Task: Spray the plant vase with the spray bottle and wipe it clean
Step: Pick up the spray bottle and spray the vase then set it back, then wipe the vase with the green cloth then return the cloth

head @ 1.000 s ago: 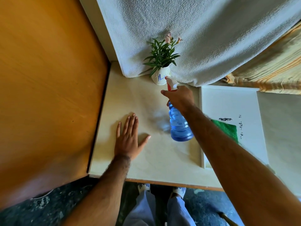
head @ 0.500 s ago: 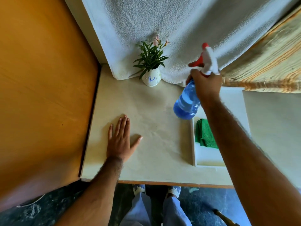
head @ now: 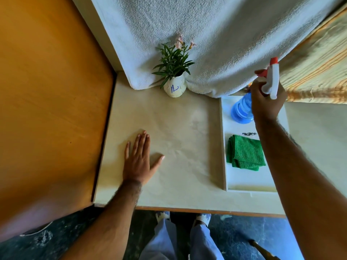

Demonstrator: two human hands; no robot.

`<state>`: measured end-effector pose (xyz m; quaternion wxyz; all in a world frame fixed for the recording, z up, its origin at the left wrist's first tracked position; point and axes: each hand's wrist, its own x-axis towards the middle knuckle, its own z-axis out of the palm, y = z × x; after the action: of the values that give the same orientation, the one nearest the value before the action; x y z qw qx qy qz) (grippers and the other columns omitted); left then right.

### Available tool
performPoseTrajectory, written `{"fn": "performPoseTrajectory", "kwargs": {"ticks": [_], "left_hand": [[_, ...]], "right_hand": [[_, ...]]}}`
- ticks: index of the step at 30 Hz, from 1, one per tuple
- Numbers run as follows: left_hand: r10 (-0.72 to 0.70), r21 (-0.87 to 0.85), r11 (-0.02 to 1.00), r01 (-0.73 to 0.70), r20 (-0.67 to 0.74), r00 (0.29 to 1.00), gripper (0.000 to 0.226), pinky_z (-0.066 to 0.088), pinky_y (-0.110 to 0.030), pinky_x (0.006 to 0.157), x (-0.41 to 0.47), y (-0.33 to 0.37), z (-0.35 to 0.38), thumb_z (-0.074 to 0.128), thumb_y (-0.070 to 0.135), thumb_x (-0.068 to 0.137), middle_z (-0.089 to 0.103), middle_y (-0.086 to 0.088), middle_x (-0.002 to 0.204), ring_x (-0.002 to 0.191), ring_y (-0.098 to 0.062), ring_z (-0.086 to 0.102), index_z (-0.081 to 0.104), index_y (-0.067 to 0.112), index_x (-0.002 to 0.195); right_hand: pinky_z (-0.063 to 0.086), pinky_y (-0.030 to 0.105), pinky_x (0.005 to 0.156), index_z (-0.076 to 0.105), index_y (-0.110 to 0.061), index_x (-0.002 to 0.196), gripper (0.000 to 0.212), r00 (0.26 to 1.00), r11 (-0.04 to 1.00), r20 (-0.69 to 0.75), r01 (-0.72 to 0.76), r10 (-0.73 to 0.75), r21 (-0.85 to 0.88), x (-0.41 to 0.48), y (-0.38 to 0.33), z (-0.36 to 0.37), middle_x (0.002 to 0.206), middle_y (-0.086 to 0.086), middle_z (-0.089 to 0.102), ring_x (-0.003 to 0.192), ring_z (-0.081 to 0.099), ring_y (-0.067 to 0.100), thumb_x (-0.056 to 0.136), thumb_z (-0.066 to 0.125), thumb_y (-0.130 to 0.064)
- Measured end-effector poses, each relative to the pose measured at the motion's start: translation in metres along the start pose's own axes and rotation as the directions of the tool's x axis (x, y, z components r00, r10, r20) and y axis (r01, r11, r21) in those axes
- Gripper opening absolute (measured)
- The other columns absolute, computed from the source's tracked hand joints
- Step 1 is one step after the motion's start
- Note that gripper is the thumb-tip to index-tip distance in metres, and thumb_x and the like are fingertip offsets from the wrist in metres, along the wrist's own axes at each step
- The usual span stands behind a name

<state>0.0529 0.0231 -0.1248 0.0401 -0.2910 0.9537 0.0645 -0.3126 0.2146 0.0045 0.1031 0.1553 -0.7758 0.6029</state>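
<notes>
A small white plant vase [head: 175, 88] with blue marks and green leaves stands at the back of the cream table [head: 169, 128], against a hanging white towel. My right hand [head: 266, 102] grips the neck of a blue spray bottle [head: 241, 111] with a white and red trigger head, held over the far end of a white tray [head: 225, 147] on the right. A folded green cloth [head: 245, 152] lies in that tray. My left hand [head: 139, 158] rests flat on the table, fingers spread, well in front of the vase.
An orange wooden panel [head: 52, 109] borders the table on the left. The white towel [head: 216, 34] hangs behind the vase, and a striped yellow fabric [head: 319, 62] lies at the back right. My legs and shoes show below the table's front edge.
My right hand has carried the spray bottle away from the vase, rightward, to above the tray. The green cloth is now fully uncovered. My left hand has stayed flat on the table.
</notes>
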Motion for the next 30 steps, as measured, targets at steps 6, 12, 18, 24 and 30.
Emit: {"fn": "performPoseTrajectory", "kwargs": {"ticks": [6, 12, 18, 24, 30], "left_hand": [[0.005, 0.001, 1.0, -0.005, -0.012, 1.0, 0.103, 0.021, -0.057, 0.131, 0.0, -0.001, 0.001, 0.016, 0.085, 0.095, 0.017, -0.008, 0.177, 0.162, -0.027, 0.022, 0.014, 0.012, 0.168], [0.005, -0.007, 1.0, -0.005, -0.012, 1.0, 0.102, 0.017, -0.055, 0.131, 0.0, -0.001, 0.001, 0.018, 0.084, 0.095, 0.015, -0.007, 0.177, 0.163, -0.026, 0.021, 0.014, 0.013, 0.168], [-0.011, -0.027, 1.0, 0.01, -0.028, 1.0, 0.099, 0.018, -0.056, 0.131, -0.002, 0.0, -0.001, 0.019, 0.081, 0.096, 0.016, -0.005, 0.178, 0.163, -0.024, 0.019, 0.016, 0.013, 0.168], [-0.012, -0.027, 1.0, 0.011, -0.049, 0.999, 0.098, 0.019, -0.056, 0.131, -0.002, 0.002, 0.001, 0.025, 0.079, 0.096, 0.017, -0.006, 0.177, 0.163, -0.024, 0.02, 0.017, 0.012, 0.168], [-0.008, -0.019, 1.0, 0.008, -0.045, 0.999, 0.099, 0.016, -0.054, 0.132, -0.002, 0.002, 0.002, 0.021, 0.081, 0.096, 0.016, -0.005, 0.178, 0.163, -0.023, 0.02, 0.015, 0.014, 0.168]], "right_hand": [[0.062, 0.05, 0.069, 0.074, -0.012, 0.106, 0.019, 0.994, 0.994, 0.082, -0.082, 0.076, 0.076, 0.001, 0.018, -0.001, 0.099, -0.008, 0.08, 0.071, 0.074, 0.019, 0.087, 0.073, -0.011], [0.056, 0.041, 0.104, 0.061, -0.012, 0.132, 0.082, 0.953, 0.968, 0.197, -0.205, 0.231, -0.144, -0.022, 0.016, -0.024, 0.123, 0.002, 0.072, 0.114, 0.069, 0.014, 0.07, 0.091, -0.056], [0.036, 0.032, 0.116, 0.046, -0.008, 0.142, 0.086, 0.828, 0.815, 0.559, 0.349, -0.038, -0.462, -0.128, 0.045, -0.097, 0.137, 0.013, 0.052, 0.132, 0.048, 0.029, 0.086, 0.059, -0.072], [0.037, 0.055, 0.12, 0.034, -0.01, 0.157, 0.084, 0.583, 0.647, 0.812, 0.611, 0.021, -0.456, -0.157, 0.078, -0.123, 0.163, 0.015, 0.035, 0.151, 0.033, 0.031, 0.087, 0.079, -0.023], [0.05, 0.062, 0.106, 0.047, 0.0, 0.148, 0.068, 0.698, 0.687, 0.716, 0.518, 0.003, -0.509, -0.159, 0.07, -0.113, 0.154, 0.022, 0.048, 0.141, 0.047, 0.039, 0.085, 0.067, 0.018]]}}
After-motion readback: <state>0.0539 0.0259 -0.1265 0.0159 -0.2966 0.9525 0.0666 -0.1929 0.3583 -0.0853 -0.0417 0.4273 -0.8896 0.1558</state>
